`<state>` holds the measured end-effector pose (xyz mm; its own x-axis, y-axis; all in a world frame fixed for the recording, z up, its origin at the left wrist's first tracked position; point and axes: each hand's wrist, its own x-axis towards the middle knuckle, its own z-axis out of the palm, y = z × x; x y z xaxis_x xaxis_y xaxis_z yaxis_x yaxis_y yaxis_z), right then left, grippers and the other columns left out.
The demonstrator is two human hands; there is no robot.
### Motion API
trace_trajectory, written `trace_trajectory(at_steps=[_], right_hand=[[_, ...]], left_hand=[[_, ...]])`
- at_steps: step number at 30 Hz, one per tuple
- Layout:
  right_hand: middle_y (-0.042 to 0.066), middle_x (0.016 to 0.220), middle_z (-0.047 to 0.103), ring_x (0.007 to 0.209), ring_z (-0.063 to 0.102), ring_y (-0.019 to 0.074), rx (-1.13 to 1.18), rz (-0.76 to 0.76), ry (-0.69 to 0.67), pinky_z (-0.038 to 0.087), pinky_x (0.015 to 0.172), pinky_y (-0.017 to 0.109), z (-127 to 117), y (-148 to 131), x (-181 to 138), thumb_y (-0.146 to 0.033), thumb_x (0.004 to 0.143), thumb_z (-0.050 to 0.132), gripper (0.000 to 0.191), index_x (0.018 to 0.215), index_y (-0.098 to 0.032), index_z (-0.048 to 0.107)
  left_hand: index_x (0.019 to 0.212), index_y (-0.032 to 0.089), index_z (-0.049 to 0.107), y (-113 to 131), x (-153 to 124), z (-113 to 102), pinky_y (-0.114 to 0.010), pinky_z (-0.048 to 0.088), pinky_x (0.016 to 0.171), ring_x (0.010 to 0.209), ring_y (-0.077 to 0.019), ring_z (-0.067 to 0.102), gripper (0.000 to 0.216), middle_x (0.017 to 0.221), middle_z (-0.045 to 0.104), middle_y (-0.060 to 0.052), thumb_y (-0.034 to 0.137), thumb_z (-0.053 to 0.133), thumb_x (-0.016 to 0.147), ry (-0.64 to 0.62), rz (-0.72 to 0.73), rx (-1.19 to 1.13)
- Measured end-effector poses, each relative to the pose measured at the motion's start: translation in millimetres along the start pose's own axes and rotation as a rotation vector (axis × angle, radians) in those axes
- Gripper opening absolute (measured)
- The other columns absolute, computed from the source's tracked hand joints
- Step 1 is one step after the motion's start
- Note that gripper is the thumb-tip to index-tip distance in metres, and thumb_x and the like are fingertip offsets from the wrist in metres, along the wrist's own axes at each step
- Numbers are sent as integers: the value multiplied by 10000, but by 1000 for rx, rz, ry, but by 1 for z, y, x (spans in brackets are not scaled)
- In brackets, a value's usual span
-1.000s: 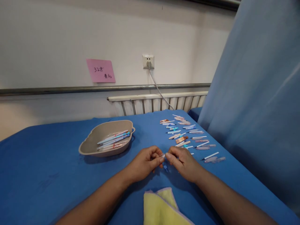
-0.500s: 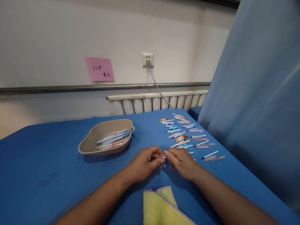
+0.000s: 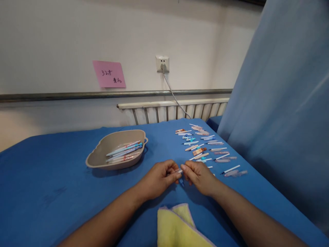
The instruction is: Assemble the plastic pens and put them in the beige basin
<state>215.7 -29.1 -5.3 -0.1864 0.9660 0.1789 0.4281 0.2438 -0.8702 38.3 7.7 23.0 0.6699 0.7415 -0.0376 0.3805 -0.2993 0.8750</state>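
Note:
My left hand [image 3: 164,176] is closed in a pinch around a slim, pale pen part [image 3: 179,171]. My right hand [image 3: 197,175] pinches the other end of that part, fingertips almost meeting the left ones. Fingers cover most of it, so I cannot tell which pen section it is. A small blue pen piece [image 3: 181,182] shows just below the fingertips; whether it is held or lies on the cloth is unclear. Beyond my right hand, white refills [image 3: 230,169] and pen barrels [image 3: 231,173] lie in rows.
A beige basin [image 3: 102,166] with several assembled pens [image 3: 124,151] stands to the left on the blue cloth [image 3: 64,171]. A folded yellow cloth [image 3: 173,226] lies near me. Blue curtain [image 3: 277,103] hangs at right; a white rail [image 3: 174,103] borders the far edge.
Both hands keep their pinch, with only a very slight shift of the right fingertips to the right. The view has tilted a little; everything else stays put.

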Motion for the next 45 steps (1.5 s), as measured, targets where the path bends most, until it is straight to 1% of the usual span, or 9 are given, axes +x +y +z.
trace_trajectory(at_steps=[5,10,17,24,30,35,39,42,45], right_hand=[[-38,607,538,561,507,109,116,-30,30,370,538,217,-2,-2,-2,-344,880,454,195,762,-195,496],[-37,508,491,488,493,106,76,45,13,375,525,230,0,0,-1,-448,906,366,412,599,-194,468],[-38,579,534,542,508,111,131,0,81,386,541,225,-6,3,3,-383,858,480,240,704,-200,495],[-45,466,463,411,452,97,44,99,-24,343,445,222,1,0,1,-493,898,348,450,569,-201,444],[-38,582,506,548,463,109,-63,-55,25,355,528,221,-2,-3,-1,-309,882,443,233,674,-206,466],[-36,678,527,625,535,121,162,-63,77,411,591,233,-11,-4,0,-265,854,481,56,849,-211,470],[-28,637,541,570,556,124,162,17,125,405,545,236,-10,-2,1,-417,884,433,248,778,-202,498],[-33,508,496,451,493,108,37,66,24,361,485,234,-3,-1,1,-500,904,336,455,588,-200,470],[-40,463,464,437,454,104,-50,42,3,327,468,227,3,0,1,-474,913,332,467,549,-204,445]], left_hand=[[830,144,566,-2,1,0,-206,387,545,602,-112,534,251,667,617,-10,393,539,819,17,-3,-25],[814,146,562,-1,0,1,-213,401,564,627,-124,556,243,680,619,-13,389,551,809,1,1,-9],[819,153,549,0,1,0,-209,394,557,601,-116,542,232,651,617,-1,385,550,809,16,-21,-19],[791,156,546,2,-1,2,-212,406,584,627,-117,546,237,677,602,1,393,547,811,-17,-2,0],[822,149,547,-1,0,2,-198,373,519,563,-102,509,257,666,612,-7,405,537,821,-33,-41,-61],[828,142,549,-1,2,-1,-202,356,504,545,-102,494,246,643,611,-3,387,549,812,-5,-39,-78],[824,146,549,1,1,-1,-210,369,523,561,-109,514,243,645,619,-2,389,552,807,-11,-36,-65],[798,149,550,3,-1,1,-213,395,566,599,-111,534,222,660,611,0,371,559,806,-22,-17,-48],[781,149,551,4,-1,2,-211,404,564,607,-111,536,229,662,602,1,377,566,802,-32,-25,-52]])
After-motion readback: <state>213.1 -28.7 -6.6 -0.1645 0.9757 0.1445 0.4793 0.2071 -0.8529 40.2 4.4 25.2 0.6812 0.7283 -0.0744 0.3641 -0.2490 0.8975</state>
